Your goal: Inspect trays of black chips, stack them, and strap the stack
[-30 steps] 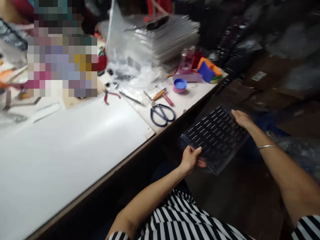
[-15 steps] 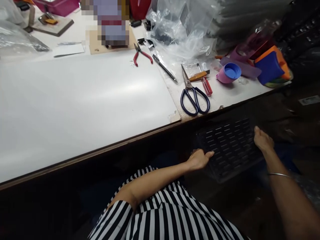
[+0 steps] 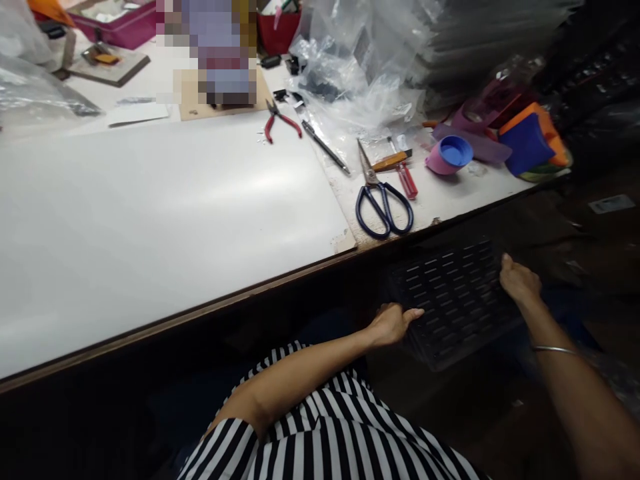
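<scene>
Below the front edge of the worktable, a dark plastic tray [image 3: 457,293] with rows of short slots is held between my two hands. My left hand [image 3: 395,323] grips its left side, with the thumb lying on the top. On the opposite side, my right hand [image 3: 520,279] is closed on the far right edge, and a bangle circles that wrist. The fingers under the tray are hidden. Above it on the table lie large scissors [image 3: 384,207] with dark blue handles, close to the edge.
The white worktable [image 3: 165,227] runs across the left. On it lie red-handled pliers [image 3: 280,123], a pen [image 3: 326,148], a red-handled screwdriver [image 3: 407,181] and a pink and blue cup [image 3: 449,157]. Clear plastic bags [image 3: 350,80] are heaped behind. A pink bin [image 3: 117,27] stands at upper left.
My view has shifted slightly, so the table items sit a little lower and further left. Both hands keep hold of the tray, which looks almost unmoved beside the table.
</scene>
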`<state>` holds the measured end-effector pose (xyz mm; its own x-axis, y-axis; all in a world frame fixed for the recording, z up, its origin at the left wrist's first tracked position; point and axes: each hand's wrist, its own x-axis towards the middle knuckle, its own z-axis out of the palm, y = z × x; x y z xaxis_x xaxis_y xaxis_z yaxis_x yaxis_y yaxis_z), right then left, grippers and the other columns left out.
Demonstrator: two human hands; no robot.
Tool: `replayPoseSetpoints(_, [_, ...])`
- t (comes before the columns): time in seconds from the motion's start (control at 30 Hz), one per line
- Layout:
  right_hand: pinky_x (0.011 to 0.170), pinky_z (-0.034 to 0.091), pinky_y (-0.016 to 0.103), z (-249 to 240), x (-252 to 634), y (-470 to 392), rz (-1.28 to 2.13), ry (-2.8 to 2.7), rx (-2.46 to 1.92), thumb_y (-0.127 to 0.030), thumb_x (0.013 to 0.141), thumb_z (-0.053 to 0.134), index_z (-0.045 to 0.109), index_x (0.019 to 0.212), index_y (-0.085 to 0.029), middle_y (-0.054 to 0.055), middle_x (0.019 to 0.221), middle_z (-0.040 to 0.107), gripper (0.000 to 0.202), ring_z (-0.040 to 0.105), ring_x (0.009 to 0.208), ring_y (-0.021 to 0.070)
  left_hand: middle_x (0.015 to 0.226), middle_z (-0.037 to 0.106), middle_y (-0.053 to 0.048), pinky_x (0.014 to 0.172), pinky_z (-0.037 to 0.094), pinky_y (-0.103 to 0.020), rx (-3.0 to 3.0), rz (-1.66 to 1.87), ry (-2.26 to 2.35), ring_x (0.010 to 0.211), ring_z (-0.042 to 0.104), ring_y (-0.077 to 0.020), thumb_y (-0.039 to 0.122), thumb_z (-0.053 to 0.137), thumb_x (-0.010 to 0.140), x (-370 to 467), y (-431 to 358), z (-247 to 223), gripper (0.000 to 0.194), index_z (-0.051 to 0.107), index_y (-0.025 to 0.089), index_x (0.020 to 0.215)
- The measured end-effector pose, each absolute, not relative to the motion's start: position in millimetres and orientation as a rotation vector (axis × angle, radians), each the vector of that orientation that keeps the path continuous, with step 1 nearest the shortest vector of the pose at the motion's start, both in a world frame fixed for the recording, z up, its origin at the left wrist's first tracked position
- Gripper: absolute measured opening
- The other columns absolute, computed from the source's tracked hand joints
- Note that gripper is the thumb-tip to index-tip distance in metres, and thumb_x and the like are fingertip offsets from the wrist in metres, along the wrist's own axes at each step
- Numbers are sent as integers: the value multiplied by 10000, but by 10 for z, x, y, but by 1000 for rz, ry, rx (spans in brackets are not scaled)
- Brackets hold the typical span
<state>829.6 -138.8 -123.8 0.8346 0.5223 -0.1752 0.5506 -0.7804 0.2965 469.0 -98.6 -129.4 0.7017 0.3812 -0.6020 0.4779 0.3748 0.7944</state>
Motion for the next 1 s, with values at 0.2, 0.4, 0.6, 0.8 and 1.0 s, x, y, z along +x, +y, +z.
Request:
replayPoseSetpoints(0.2, [878,472,425,-1110,8312,-1352,-245,669,2801,-389,914,515,588,1091,-140,99,1133,588,315,575,1008,210,571,630,-47,460,478,-266,1092,-58,786,472,612,-179,551,455,853,4757,-1030,-1462,447,581,125,811])
replayPoseSetpoints(0.4, [885,468,449,-1219,8360,-1334,-269,638,2876,-381,911,521,554,1156,-149,101,1179,562,339,560,1038,225,531,592,-24,453,497,-283,985,13,804,428,589,-165,614,362,867,4828,-1134,-1538,502,521,147,768])
replayPoseSetpoints(0.6, [870,479,439,-1291,8478,-1318,-379,705,2892,-367,912,523,549,1166,-159,96,1186,557,330,565,1025,219,528,589,-21,470,495,-270,957,81,844,449,593,-159,693,397,804,4848,-1138,-1467,561,513,154,700])
replayPoseSetpoints(0.8, [884,471,450,-1281,8518,-1317,-436,774,2874,-369,913,521,529,1202,-172,98,1223,536,350,553,1051,227,504,585,-38,454,482,-284,942,85,877,415,572,-162,697,387,806,4816,-1098,-1432,598,536,139,651])
replayPoseSetpoints(1.0, [883,472,443,-1279,8366,-1341,-388,720,2930,-390,924,495,535,1193,-178,99,1202,550,345,563,1027,217,648,580,17,413,461,-217,945,243,1062,458,553,-109,553,615,762,4763,-768,-1338,529,528,139,1080])
